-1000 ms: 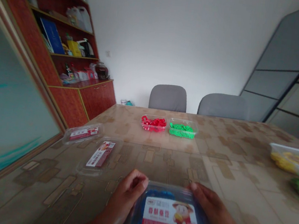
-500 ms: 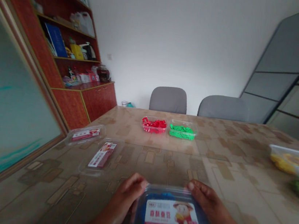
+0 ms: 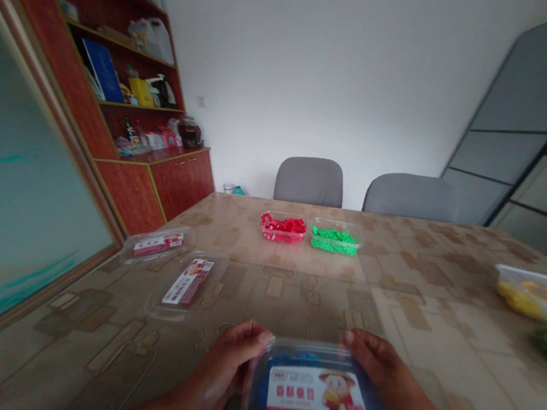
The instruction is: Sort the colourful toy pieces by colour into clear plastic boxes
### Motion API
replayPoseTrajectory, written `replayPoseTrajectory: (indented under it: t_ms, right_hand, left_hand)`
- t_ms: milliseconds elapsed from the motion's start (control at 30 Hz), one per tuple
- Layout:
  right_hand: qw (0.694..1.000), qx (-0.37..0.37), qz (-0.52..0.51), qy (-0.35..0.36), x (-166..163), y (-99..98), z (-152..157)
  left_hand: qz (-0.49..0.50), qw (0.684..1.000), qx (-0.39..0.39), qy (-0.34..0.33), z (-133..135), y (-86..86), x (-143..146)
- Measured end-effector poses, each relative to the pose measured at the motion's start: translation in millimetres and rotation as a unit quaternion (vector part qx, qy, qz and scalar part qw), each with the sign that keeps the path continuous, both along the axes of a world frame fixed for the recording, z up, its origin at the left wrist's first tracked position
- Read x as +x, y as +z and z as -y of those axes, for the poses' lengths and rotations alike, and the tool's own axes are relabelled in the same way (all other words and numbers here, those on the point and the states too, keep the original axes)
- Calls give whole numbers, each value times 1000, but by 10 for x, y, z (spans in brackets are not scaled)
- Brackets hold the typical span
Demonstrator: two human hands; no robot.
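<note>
The box of blue pieces [image 3: 318, 399] lay between the grips on the tabletop [image 3: 292, 295]: left grip [image 3: 226, 367] clamped its left edge, right grip [image 3: 382, 374] clamped its right.

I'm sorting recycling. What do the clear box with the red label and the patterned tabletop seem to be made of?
The clear lidded box of blue pieces looks like thin glossy plastic: the contents show through it. Its red-and-white label looks like printed paper. The beige patterned tabletop looks glossy, perhaps laminate or vinyl: it reflects light.
</note>
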State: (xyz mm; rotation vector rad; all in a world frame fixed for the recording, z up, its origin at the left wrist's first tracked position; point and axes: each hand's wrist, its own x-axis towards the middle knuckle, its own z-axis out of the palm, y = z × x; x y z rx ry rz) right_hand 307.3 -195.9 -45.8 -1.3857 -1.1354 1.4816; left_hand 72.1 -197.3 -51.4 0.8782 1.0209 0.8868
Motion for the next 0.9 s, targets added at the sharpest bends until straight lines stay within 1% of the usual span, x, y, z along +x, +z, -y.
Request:
replayPoseTrajectory:
  t_ms: [67,133,267,400,567,700,800,867,900]
  right_hand:
    - [1000,6,-2,-3,-3,23,12]
    - [1000,16,8,1,-1,40,19]
    - [999,37,15,0,-4,41,24]
    - [998,44,45,11,26,73,4]
    - [992,59,108,10,135,181,21]
    - [986,67,147,36,150,167,100]
    - [979,132,149,44,108,139,134]
    - [974,173,144,36,75,139,139]
    - [973,181,144,25,60,143,140]
  left_hand:
    - [3,1000,15,6,6,-31,9]
    - [-11,998,52,20,16,-82,24]
    - [-71,988,127,56,37,-169,59]
    - [-129,972,178,79,32,-199,71]
    - [-153,964,189,108,-70,-153,40]
    - [-159,962,185,123,-145,-69,4]
    - [-152,963,186,124,-157,-62,-10]
    - [-140,966,178,123,-154,-83,-13]
    - [-136,967,174,123,-151,-94,-11]
